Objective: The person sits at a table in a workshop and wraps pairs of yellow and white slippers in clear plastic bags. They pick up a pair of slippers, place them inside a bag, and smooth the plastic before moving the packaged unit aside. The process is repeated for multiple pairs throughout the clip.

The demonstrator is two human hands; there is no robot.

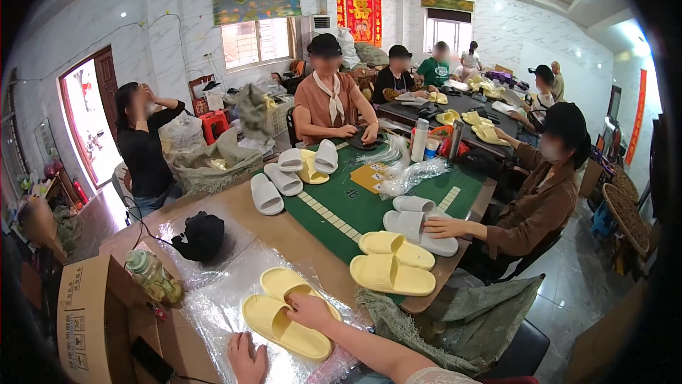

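A pair of pale yellow slippers (298,336) lies side by side on a stack of clear plastic bags (213,306) in front of me. My right hand (312,311) reaches in from the lower right. Its fingers close on the slippers where their inner sides meet, and the fingertips are partly hidden by the straps. My left hand (246,360) rests on the plastic bags just left of the near slipper. Its fingers are loosely bent and apart from the thumb, with nothing in them.
A cardboard box (85,320) and a green-lidded jar (150,274) stand left, near a black cap (200,236). More yellow slippers (393,274) lie to the right beside a woven sack (455,327). A co-worker's hand (446,227) touches grey slippers on the green mat (341,192).
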